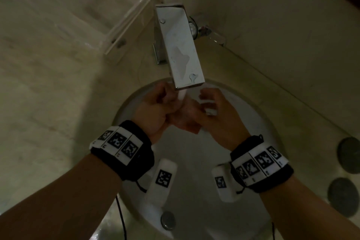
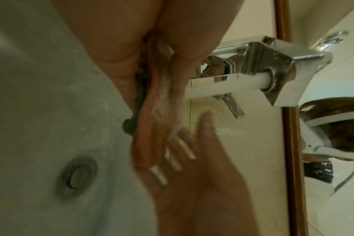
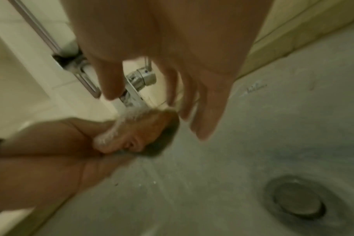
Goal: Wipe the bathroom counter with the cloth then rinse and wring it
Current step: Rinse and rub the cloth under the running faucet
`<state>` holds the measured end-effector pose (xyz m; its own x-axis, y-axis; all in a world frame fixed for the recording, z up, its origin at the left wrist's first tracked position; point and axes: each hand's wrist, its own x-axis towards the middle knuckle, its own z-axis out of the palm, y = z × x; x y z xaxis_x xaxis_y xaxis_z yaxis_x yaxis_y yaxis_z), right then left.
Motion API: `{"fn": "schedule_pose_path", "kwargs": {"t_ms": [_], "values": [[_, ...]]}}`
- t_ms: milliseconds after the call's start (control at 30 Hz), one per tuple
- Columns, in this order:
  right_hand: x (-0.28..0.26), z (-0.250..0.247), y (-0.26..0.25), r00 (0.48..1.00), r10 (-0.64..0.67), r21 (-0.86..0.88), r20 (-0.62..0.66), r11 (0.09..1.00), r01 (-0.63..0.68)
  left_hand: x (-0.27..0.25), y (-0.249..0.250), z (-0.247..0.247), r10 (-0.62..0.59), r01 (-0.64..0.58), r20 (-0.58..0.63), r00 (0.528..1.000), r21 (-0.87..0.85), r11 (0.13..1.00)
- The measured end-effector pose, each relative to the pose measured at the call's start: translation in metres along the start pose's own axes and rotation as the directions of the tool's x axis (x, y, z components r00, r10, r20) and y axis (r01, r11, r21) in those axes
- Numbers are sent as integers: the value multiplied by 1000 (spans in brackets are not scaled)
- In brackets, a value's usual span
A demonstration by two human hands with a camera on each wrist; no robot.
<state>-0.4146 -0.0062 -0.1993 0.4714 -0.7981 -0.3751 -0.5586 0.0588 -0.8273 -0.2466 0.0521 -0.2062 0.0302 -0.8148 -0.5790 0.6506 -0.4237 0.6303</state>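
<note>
the left hand (image 1: 153,111) clutches the soaked orange cloth (image 1: 187,119) under the tap (image 1: 180,46) stream over the sink (image 1: 253,122), right hand (image 1: 216,111) loose-fingered beside it; limp, heavy, slippery, the cloth is probably best gripped at both ends for wringing.

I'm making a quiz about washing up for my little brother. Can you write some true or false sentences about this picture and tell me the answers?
1. Water is running from the faucet. True.
2. The left hand grips the orange cloth under the stream. True.
3. The right hand is squeezing the cloth in a tight fist. False: its fingers are spread and loose beside the cloth.
4. The hands are over the sink basin. True.
5. The sink is full of water up to the rim. False: the basin is not filled, and its drain stopper shows.
</note>
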Motion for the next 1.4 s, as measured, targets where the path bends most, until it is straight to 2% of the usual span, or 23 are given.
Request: {"fn": "schedule_pose_path", "kwargs": {"t_ms": [67,100,167,267,333,433,500,600,666,833,933,1000,1066,1133,1166,1266,1333,1400], "values": [[4,3,4,996,-18,-56,89,998,23,-1,1,1,16,-16,19,1000,12,1000],[4,4,5,995,-45,-50,94,998,49,-1,2,0,18,-19,26,999,24,1000],[4,3,3,997,-77,-40,26,996,78,0,2,-2,42,-40,-22,999,79,996],[5,3,2,985,-147,-154,-93,979,132,2,-1,-2,103,-77,-88,991,257,963],[5,4,-2,975,-177,-171,-131,973,154,2,-4,0,148,-88,-158,976,332,939],[5,4,-10,977,-174,-192,-121,970,149,2,-5,1,164,-77,-225,960,352,933],[7,-1,-17,982,-145,-187,-120,975,121,-1,-2,2,126,-54,-230,965,297,953],[15,-16,-35,965,-48,-42,-258,998,39,-7,2,-3,69,-43,-170,983,150,988],[24,-28,-52,946,-27,147,-324,986,79,-8,1,-9,47,-34,-118,992,109,993],[28,-37,-80,955,-63,286,-289,947,149,-16,1,-7,68,-45,-156,985,146,988],[14,-36,-77,977,-106,222,-188,964,147,-22,4,1,62,-44,-136,989,133,990],[0,-37,-73,986,-136,115,-94,983,147,-26,8,8,59,-42,-120,991,137,990],[-17,-36,-69,987,-161,-80,-32,984,158,-31,15,17,69,-56,-81,994,158,986],[-37,-35,-64,987,-158,-279,20,947,158,-39,25,28,75,-72,-11,997,170,983],[-48,-35,-62,989,-149,-312,27,938,150,-44,30,35,71,-75,26,997,166,983],[-74,-45,-60,983,-170,-175,-62,972,157,-57,40,50,25,-36,81,996,134,990],[-86,-55,-63,960,-253,-202,-122,953,225,-66,45,57,-54,46,115,992,75,996],[-99,-63,-70,920,-368,-274,-131,906,323,-76,49,63,-144,137,152,978,57,989]]}}
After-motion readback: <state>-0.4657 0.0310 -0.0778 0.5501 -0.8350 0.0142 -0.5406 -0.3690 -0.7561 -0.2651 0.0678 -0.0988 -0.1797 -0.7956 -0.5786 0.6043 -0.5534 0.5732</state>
